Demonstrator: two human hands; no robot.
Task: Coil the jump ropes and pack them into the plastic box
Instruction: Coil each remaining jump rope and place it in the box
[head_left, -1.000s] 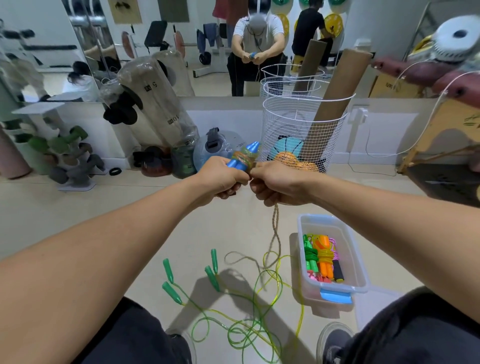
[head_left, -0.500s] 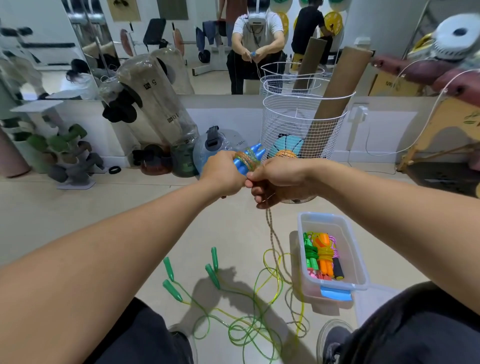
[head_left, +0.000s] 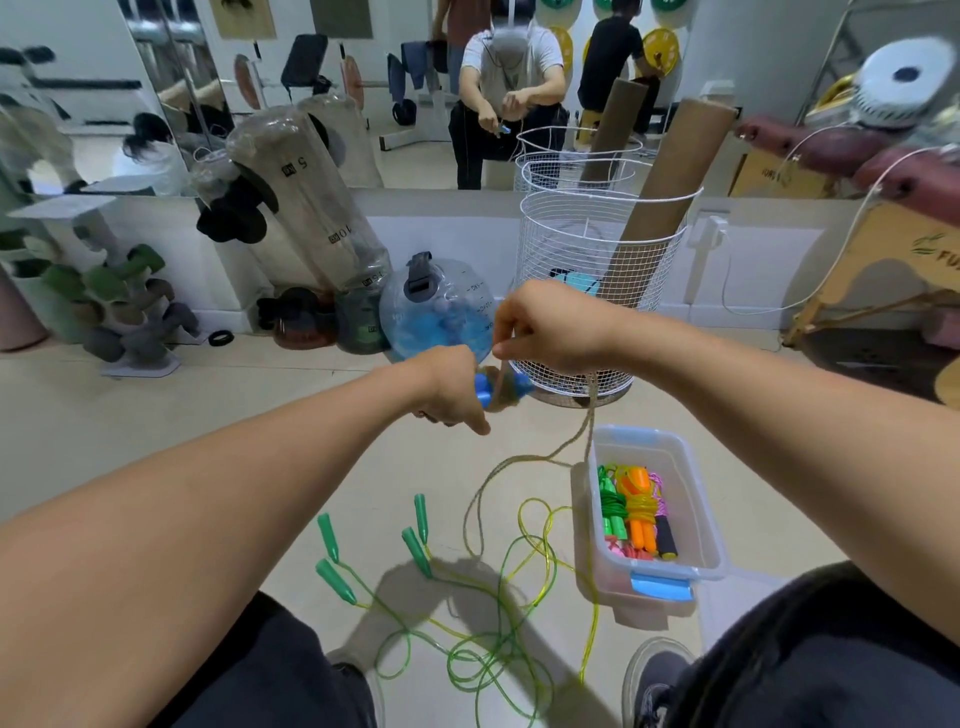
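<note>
My left hand (head_left: 451, 387) grips the blue handles (head_left: 484, 387) of a tan braided jump rope, with several turns of rope wound around them. Just above it, my right hand (head_left: 543, 327) pinches the same tan rope (head_left: 589, 415), which hangs down to the floor in a loose loop. A clear plastic box (head_left: 698, 514) stands on the floor at the right and holds coiled green, orange and pink ropes (head_left: 636, 514). Loose green-handled ropes (head_left: 488, 623) lie tangled on the floor between my knees.
A white wire basket (head_left: 597, 270) with cardboard tubes stands behind my hands. Weights, a blue water jug (head_left: 436, 312) and a dumbbell rack (head_left: 104, 301) line the mirrored wall at the left. The box's lid with a blue latch (head_left: 660, 590) sits at its near end.
My right hand has lifted above the left, pulling the tan rope up and over the handles. My left hand dropped lower. More rope has come off the floor.
</note>
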